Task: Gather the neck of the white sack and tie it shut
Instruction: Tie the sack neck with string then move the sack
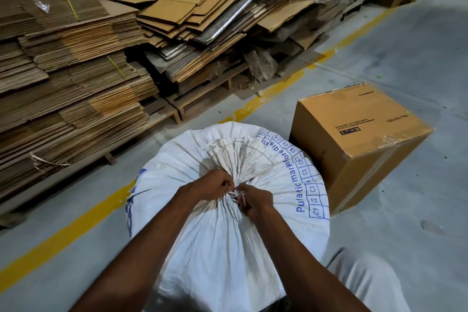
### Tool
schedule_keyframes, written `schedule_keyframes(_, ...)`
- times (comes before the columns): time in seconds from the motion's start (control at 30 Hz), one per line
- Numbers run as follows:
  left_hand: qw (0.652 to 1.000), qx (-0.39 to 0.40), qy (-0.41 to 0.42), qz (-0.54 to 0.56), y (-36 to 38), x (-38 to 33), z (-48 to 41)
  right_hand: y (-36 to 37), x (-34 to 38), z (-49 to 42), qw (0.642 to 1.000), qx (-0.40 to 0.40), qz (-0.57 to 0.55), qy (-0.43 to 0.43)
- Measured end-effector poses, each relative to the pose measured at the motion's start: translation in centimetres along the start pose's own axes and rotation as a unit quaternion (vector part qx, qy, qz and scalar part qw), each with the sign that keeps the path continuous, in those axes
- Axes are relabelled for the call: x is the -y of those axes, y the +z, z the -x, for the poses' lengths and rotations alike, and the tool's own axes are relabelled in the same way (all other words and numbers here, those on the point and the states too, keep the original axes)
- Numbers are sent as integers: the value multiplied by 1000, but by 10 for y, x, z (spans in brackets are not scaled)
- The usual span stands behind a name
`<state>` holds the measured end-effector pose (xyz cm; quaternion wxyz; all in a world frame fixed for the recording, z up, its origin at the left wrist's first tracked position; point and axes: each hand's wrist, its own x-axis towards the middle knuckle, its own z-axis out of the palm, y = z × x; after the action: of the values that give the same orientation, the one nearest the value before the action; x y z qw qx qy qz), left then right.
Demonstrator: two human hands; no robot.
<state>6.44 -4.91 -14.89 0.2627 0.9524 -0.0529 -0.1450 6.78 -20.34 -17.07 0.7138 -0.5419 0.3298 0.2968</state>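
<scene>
A full white woven sack (pixel 210 243) with blue print stands on the grey floor in front of me. Its neck (pixel 239 159) is bunched into pleats that fan out beyond my hands. My left hand (pixel 211 186) and my right hand (pixel 254 201) meet at the gathered point. Both pinch a thin white tie strip (pixel 238 194) that lies around the neck between them. The fingers hide how the strip is wound or knotted.
A closed brown carton (pixel 359 144) stands just right of the sack. Stacks of flattened cardboard (pixel 76 71) on wooden pallets fill the left and back, behind a yellow floor line (pixel 76 225). My light trouser knee (pixel 367 284) shows at the lower right.
</scene>
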Motion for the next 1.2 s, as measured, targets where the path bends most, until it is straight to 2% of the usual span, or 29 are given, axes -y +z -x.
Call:
schedule_keyframes(0.13, 1000, -12, -2, -7, 3, 1, -2, 0, -11, 2, 997, -52, -6, -59)
schedule_keyframes(0.4, 999, -34, 14, 23, 13, 3, 3, -9, -5, -2, 998, -29, 51, -22)
schedule_keyframes(0.57, 999, -25, 43, -7, 18, 5, 3, -10, -5, 2, 996, -43, 63, -53)
schedule_keyframes(0.67, 1000, -3, 8, 21, 21, 11, 1, -14, -6, 4, 997, -12, 62, -53)
schedule_keyframes(0.8, 998, -23, -18, 62, 23, 14, -1, -15, -5, 8, 994, -3, 86, -67)
schedule_keyframes(0.97, 998, -17, -32, 57, 22, 13, -3, -13, -10, 8, 980, -23, 146, -137)
schedule_keyframes(1.07, 999, -8, -29, 43, 23, 15, -4, -11, -18, -3, 954, -69, 223, -189)
schedule_keyframes(1.13, 999, -11, -33, 41, 24, 14, -2, -10, -23, -14, 937, -60, 277, -204)
schedule_keyframes(1.2, 999, -9, -30, 42, 24, 9, 0, -9, -24, -20, 935, -39, 296, -190)
